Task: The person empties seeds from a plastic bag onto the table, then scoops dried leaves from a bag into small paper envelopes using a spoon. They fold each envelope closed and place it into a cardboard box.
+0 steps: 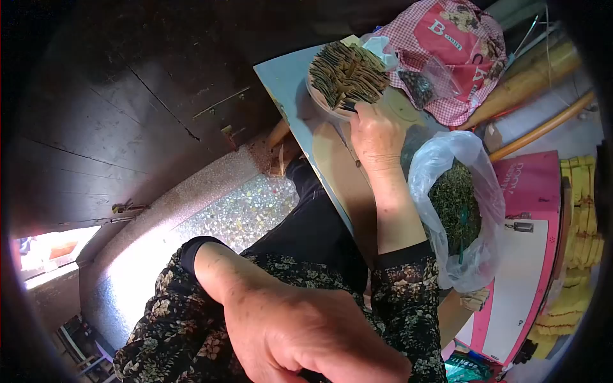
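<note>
My right hand reaches to the near rim of a round pale tub. Its fingers are closed by a small dark piece at the rim, which I cannot make out. Many thin brown-green strips are packed in the tub, fanned around its middle. Close to the camera, my left hand looms large at the bottom, away from the tub. Its fingertips are hidden below the frame edge. Right of my right forearm stands an open clear plastic bag holding dried, crumbled green leaves and a green strip-like item.
The tub sits on a light table with a worn edge. Behind it lie a pink checked cloth bag and a small plastic bag of dark bits. Thick bamboo-like poles and a pink-and-white cabinet stand at right.
</note>
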`<state>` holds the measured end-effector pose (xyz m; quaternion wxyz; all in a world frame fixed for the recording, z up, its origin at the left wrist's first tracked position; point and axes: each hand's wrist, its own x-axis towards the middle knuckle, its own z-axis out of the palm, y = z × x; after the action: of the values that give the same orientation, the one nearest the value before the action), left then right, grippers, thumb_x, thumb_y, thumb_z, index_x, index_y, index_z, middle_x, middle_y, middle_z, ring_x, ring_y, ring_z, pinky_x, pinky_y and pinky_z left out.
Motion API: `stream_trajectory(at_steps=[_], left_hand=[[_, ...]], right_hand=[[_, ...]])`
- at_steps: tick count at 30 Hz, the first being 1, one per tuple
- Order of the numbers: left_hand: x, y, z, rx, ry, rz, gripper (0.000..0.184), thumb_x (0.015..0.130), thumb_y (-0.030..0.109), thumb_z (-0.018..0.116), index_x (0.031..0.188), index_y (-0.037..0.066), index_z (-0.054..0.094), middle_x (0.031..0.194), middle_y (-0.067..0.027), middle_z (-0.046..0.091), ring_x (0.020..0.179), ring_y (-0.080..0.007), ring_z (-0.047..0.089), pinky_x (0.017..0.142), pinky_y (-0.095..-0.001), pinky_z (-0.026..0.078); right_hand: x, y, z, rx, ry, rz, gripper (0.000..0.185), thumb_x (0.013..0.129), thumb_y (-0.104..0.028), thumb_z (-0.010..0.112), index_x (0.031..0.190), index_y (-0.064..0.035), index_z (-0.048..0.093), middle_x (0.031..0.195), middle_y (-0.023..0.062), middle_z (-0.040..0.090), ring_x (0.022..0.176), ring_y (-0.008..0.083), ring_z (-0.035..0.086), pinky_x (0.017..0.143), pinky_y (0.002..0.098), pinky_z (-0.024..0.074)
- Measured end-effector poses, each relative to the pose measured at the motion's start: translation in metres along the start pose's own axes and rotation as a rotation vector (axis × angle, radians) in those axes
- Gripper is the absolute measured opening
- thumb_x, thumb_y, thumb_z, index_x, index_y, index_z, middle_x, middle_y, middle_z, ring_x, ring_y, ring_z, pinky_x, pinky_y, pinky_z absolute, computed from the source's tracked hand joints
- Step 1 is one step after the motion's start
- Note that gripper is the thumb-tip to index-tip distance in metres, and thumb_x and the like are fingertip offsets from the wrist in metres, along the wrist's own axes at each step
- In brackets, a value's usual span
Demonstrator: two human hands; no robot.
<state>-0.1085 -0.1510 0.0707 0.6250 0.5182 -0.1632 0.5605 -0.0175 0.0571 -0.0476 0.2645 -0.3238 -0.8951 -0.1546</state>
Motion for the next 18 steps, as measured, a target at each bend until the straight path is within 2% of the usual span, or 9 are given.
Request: stream_trajectory(at_steps=[2,5,6,7,9,11,13,14,18], left_hand=[[0.006,0.001,-0.003,-0.309,-0.038,-0.043,0.007,0.088,0.010,0.066,0.089,0.004,0.063,0.082,-0.0086,0.065,0.068,-0.0231,0.065,0.056,-0.0312,0.053],[-0.004,-0.017,-0.012,-0.080,-0.014,0.054,0.017,0.089,0.014,0.065,0.092,0.004,0.052,0.082,-0.0023,0.056,0.064,-0.0125,0.055,0.055,-0.0240,0.044],[-0.006,-0.018,-0.007,-0.154,0.220,0.007,0.014,0.088,0.005,0.063,0.082,0.003,0.051,0.071,-0.0148,0.059,0.053,-0.0233,0.054,0.047,-0.0331,0.042],[-0.010,-0.033,-0.011,-0.347,0.376,0.005,0.018,0.085,0.003,0.068,0.088,0.002,0.050,0.070,-0.0122,0.059,0.058,-0.0187,0.058,0.048,-0.0292,0.044],[-0.015,-0.039,-0.032,-0.203,0.706,-0.153,0.020,0.087,0.008,0.066,0.089,0.004,0.047,0.072,-0.0113,0.059,0.059,-0.0180,0.059,0.050,-0.0261,0.047],[-0.032,-0.072,-0.065,-0.126,0.837,-0.109,0.012,0.092,0.009,0.060,0.095,0.006,0.050,0.079,-0.0070,0.062,0.063,-0.0125,0.061,0.056,-0.0248,0.051],[-0.043,-0.089,-0.084,-0.093,0.993,-0.133,0.010,0.093,0.012,0.059,0.094,0.006,0.051,0.077,-0.0043,0.060,0.065,-0.0112,0.059,0.057,-0.0241,0.051],[-0.047,-0.091,-0.089,-0.067,1.084,-0.185,0.012,0.092,0.012,0.060,0.092,0.007,0.049,0.077,-0.0040,0.059,0.064,-0.0133,0.059,0.058,-0.0249,0.049],[-0.065,-0.102,-0.109,0.053,1.212,-0.224,0.011,0.092,0.010,0.058,0.097,0.006,0.049,0.080,-0.0042,0.058,0.065,-0.0113,0.058,0.059,-0.0239,0.050]], right_hand=[[-0.003,0.000,0.001,0.018,-0.024,0.010,0.007,0.072,-0.013,0.069,0.075,-0.0123,0.062,0.067,0.0081,0.061,0.065,0.0294,0.063,0.057,0.0422,0.0501],[-0.002,-0.001,-0.002,0.062,0.004,0.007,0.007,0.073,-0.013,0.067,0.075,-0.0117,0.061,0.069,0.0091,0.062,0.065,0.0305,0.063,0.056,0.0424,0.0496],[-0.002,-0.001,-0.004,0.066,-0.018,0.035,0.005,0.075,-0.014,0.066,0.076,-0.0117,0.061,0.070,0.0096,0.062,0.065,0.0319,0.062,0.057,0.0432,0.0491],[-0.003,-0.001,-0.006,0.072,-0.016,0.030,0.005,0.075,-0.014,0.066,0.076,-0.0117,0.061,0.070,0.0096,0.062,0.065,0.0319,0.062,0.057,0.0432,0.0491],[-0.002,-0.001,-0.010,0.118,0.059,0.015,0.012,0.075,-0.012,0.065,0.071,-0.0107,0.054,0.069,0.0082,0.059,0.061,0.0302,0.061,0.054,0.0428,0.0496],[-0.002,0.000,-0.015,0.111,0.058,0.033,0.013,0.074,-0.014,0.066,0.070,-0.0109,0.055,0.070,0.0081,0.059,0.063,0.0308,0.061,0.055,0.0436,0.0488],[0.002,-0.001,-0.024,0.179,0.111,0.082,0.011,0.073,-0.013,0.067,0.070,-0.0108,0.057,0.072,0.0080,0.059,0.064,0.0317,0.060,0.055,0.0443,0.0478],[0.003,-0.001,-0.028,0.179,0.076,0.114,0.002,0.078,-0.011,0.062,0.079,-0.0099,0.061,0.075,0.0097,0.061,0.069,0.0335,0.061,0.059,0.0423,0.0483],[0.011,-0.004,-0.054,0.233,0.177,0.084,0.001,0.078,-0.008,0.061,0.079,-0.0082,0.061,0.076,0.0099,0.061,0.069,0.0332,0.061,0.059,0.0407,0.0483]])
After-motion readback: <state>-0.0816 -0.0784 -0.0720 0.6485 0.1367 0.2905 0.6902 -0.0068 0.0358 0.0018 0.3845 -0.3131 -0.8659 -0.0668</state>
